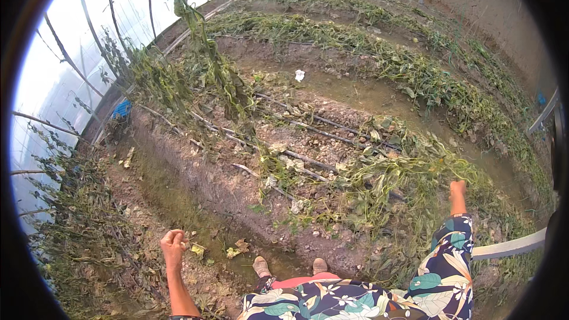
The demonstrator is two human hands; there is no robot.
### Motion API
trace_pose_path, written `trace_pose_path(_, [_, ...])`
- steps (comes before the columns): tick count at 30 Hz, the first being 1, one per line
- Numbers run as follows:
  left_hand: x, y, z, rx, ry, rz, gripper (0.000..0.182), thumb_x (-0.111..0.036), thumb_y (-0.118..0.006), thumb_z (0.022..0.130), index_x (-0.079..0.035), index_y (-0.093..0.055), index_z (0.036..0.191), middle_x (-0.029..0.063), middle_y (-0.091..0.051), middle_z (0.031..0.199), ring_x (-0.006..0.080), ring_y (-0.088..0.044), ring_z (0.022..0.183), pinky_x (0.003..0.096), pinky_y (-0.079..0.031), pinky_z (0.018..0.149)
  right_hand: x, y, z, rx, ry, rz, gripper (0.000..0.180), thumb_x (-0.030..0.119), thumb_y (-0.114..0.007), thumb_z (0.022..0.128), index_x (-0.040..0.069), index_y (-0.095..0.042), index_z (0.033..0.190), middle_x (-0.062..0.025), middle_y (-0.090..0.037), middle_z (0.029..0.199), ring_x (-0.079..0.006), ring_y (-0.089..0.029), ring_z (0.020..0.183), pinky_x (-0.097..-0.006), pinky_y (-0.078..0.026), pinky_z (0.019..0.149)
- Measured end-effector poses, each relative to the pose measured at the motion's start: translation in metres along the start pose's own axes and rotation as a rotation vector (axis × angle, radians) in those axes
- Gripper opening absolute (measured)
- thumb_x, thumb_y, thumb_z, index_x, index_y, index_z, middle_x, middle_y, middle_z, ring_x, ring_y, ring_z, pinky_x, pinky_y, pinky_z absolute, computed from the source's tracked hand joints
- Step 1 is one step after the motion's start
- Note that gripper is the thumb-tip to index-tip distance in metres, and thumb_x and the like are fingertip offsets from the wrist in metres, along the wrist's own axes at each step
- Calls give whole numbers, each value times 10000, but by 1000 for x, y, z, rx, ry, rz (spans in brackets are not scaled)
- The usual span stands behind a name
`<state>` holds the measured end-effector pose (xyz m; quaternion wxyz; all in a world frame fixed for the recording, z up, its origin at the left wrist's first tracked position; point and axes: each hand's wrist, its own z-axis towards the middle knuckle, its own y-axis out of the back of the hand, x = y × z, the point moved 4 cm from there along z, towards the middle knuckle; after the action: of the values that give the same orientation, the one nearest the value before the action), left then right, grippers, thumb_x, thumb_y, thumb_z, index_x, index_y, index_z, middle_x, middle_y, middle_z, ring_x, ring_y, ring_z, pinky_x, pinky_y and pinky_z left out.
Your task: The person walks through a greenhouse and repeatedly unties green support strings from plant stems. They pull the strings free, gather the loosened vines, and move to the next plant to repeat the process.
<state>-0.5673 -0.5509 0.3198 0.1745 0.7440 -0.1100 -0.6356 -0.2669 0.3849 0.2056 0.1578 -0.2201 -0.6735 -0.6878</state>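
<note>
My right hand (457, 193) reaches out to the right, its fingers closed at the end of a bundle of wilted vines (400, 166). The yellow-green stems run from it back to the left across the bed; the exact grip is too small to make out. On the left, my left hand (173, 244) is raised over the furrow with its fingers curled in, and no vine hangs from it. Still-hanging withered vines (218, 66) rise beyond the middle of the soil bed (333, 142). Dark drip hoses (311, 163) lie along that bed.
Cut vines lie in long rows (355, 40) farther off. A pale metal bar (511, 246) curves in at the right. Plastic sheeting (49, 66) with poles closes the left side; an earthen wall (480, 18) stands far right. A blue item (122, 109) and white scrap (299, 75) lie on the ground.
</note>
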Motion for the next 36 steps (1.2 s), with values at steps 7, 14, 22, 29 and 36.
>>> trace_pose_path(7, [30,-29,-4,306,97,-294,575,52,-592,730,-47,-410,1267,86,-499,1194,87,-581,747,210,-454,563,-145,-101,-254,610,682,-684,185,137,-574,615,-47,-588,627,-254,-591,709,-386,-598,661,-435,-479,586])
trace_pose_path(14, [167,109,-11,-150,460,-253,358,29,-535,787,18,-481,1141,109,-552,970,156,-606,667,216,-444,439,-207,-144,-530,1173,720,-774,297,326,-569,638,51,-655,711,-185,-621,741,-348,-613,726,-428,-487,685])
trace_pose_path(22, [222,182,-2,-265,510,-344,271,10,-517,808,41,-502,1077,99,-552,894,161,-597,635,215,-432,416,-123,-182,-577,1087,1277,-914,285,323,-577,663,87,-665,798,-199,-621,796,-389,-596,719,-425,-488,688])
trace_pose_path(29, [209,187,56,-189,494,-327,285,-1,-531,802,23,-514,1086,106,-567,920,160,-595,666,224,-459,454,-68,-169,-640,1155,664,-481,276,298,-565,683,76,-664,815,-162,-627,752,-324,-612,719,-407,-485,660])
trace_pose_path(36, [160,157,163,43,365,-245,273,23,-523,794,17,-544,1066,127,-589,974,168,-622,747,217,-464,511,-15,-218,-694,1220,825,-566,312,322,-521,710,57,-658,803,-162,-628,736,-293,-618,733,-366,-490,675])
